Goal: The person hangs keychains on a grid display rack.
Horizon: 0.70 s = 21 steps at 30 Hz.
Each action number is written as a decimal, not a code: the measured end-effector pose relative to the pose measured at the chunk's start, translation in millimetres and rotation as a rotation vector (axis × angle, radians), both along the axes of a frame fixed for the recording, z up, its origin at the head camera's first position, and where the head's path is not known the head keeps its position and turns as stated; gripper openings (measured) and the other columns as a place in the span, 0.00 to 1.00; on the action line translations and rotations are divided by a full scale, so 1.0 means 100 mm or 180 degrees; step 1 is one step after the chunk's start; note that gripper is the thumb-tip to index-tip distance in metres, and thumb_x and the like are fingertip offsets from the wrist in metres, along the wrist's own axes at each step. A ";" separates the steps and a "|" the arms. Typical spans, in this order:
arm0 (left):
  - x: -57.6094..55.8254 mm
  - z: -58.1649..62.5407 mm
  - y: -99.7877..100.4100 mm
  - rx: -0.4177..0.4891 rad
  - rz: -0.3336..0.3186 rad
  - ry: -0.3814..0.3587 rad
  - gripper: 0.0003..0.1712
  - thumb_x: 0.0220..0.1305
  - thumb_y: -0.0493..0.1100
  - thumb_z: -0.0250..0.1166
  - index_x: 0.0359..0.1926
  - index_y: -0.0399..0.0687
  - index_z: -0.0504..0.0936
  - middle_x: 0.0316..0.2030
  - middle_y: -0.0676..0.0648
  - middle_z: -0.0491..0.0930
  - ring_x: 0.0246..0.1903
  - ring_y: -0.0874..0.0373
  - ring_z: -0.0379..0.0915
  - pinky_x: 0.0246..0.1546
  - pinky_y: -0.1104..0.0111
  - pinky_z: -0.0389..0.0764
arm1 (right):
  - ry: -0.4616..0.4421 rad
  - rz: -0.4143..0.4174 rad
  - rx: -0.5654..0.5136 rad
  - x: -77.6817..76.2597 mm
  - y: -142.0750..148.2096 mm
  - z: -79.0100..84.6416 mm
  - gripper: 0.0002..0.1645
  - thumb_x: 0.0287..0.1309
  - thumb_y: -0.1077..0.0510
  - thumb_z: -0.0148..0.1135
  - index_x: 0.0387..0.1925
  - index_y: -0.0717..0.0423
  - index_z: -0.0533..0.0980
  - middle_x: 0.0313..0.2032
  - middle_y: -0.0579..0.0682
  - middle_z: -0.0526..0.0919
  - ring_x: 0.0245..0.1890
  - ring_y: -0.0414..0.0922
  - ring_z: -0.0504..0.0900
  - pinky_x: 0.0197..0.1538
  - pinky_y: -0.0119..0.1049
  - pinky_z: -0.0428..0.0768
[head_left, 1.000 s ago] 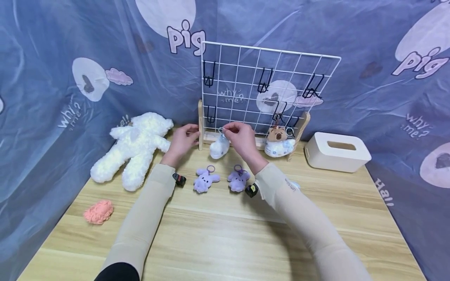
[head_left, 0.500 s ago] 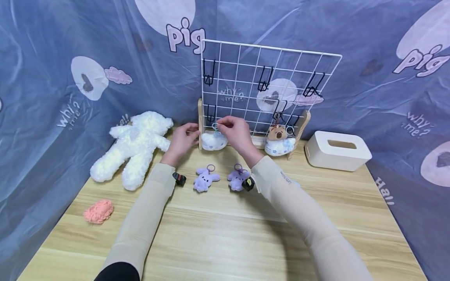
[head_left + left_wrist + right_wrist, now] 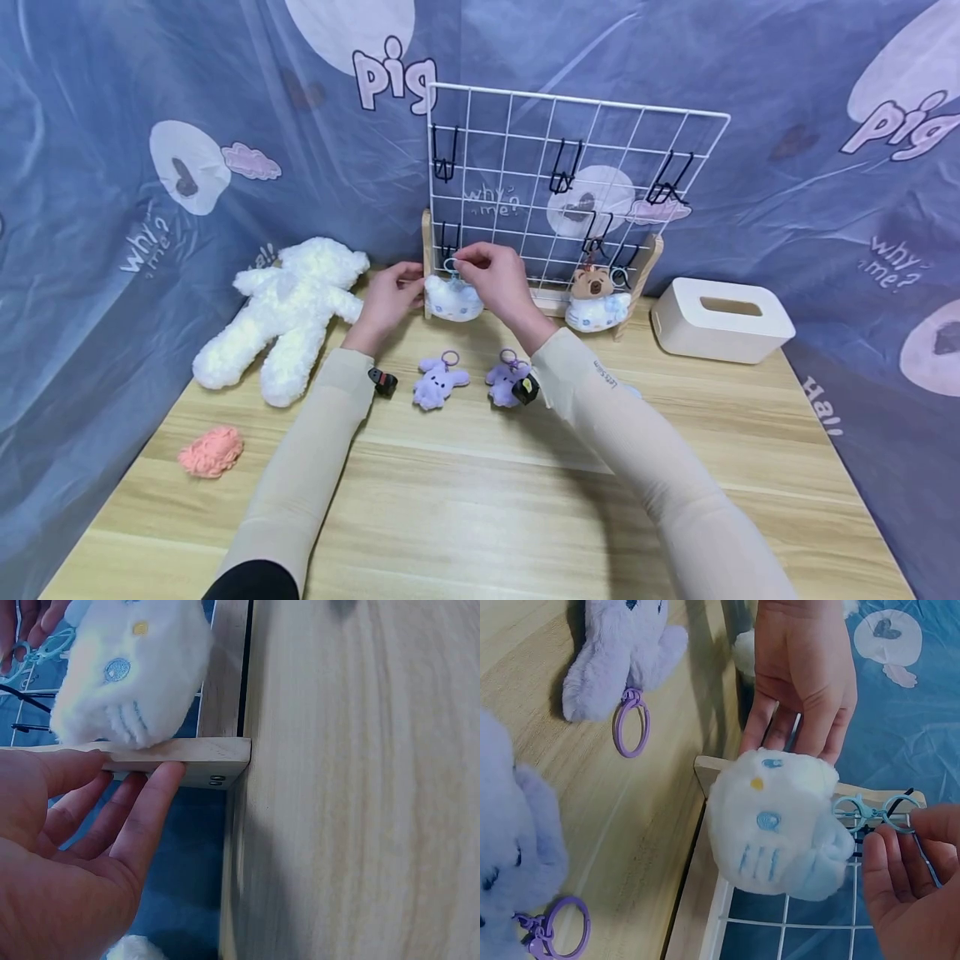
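Observation:
My right hand (image 3: 498, 279) pinches the light-blue ring of a white cat plush keychain (image 3: 453, 303) between thumb and fingertips, just below the lower-left black hook (image 3: 450, 239) of the white wire grid rack (image 3: 577, 103). In the right wrist view, the plush (image 3: 780, 825) dangles from its blue clasp in front of the grid. My left hand (image 3: 384, 307) holds the rack's left wooden post (image 3: 202, 750), thumb at its front edge and fingers at its outer side. A brown bear in a white cat keychain (image 3: 597, 304) hangs at the rack's lower right.
Two purple bunny keychains (image 3: 438, 385) lie on the table (image 3: 465, 517) before the rack, one partly behind the right wrist camera. A fluffy white plush (image 3: 292, 317) and a pink bundle (image 3: 212, 452) are at left, a white tissue box (image 3: 720, 321) at right.
My right hand has moved left and slightly up with the cat keychain, from mid-rack to the lower-left hook. The plush has turned to face front. My left hand has stayed at the post.

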<state>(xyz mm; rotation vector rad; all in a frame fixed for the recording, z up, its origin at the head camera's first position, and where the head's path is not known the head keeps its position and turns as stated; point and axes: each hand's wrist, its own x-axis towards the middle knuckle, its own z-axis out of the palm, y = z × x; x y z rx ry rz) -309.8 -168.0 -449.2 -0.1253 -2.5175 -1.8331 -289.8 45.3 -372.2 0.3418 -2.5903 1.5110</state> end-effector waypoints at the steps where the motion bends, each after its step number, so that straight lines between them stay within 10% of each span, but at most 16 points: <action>1: 0.00 0.00 0.00 0.0013 -0.0003 0.0004 0.22 0.85 0.36 0.62 0.73 0.31 0.78 0.64 0.28 0.83 0.59 0.37 0.85 0.62 0.48 0.95 | -0.0013 0.0002 -0.0011 0.00 0.00 0.01 0.10 0.77 0.57 0.70 0.51 0.55 0.91 0.47 0.54 0.94 0.46 0.48 0.89 0.50 0.36 0.88; 14: -0.02 0.00 -0.02 -0.0365 0.0040 0.0212 0.22 0.83 0.34 0.60 0.72 0.33 0.80 0.62 0.29 0.85 0.59 0.38 0.86 0.56 0.54 0.94 | 0.0031 0.0029 0.0035 0.04 -0.08 0.08 0.08 0.77 0.57 0.71 0.50 0.54 0.91 0.46 0.53 0.95 0.45 0.47 0.90 0.47 0.36 0.87; 21: -0.01 0.00 -0.01 -0.0081 -0.0017 0.0054 0.23 0.85 0.36 0.61 0.73 0.32 0.79 0.64 0.29 0.83 0.57 0.40 0.85 0.61 0.48 0.95 | -0.0023 -0.0024 0.0125 0.00 -0.06 0.06 0.09 0.77 0.57 0.71 0.50 0.56 0.91 0.47 0.54 0.95 0.47 0.49 0.90 0.51 0.38 0.88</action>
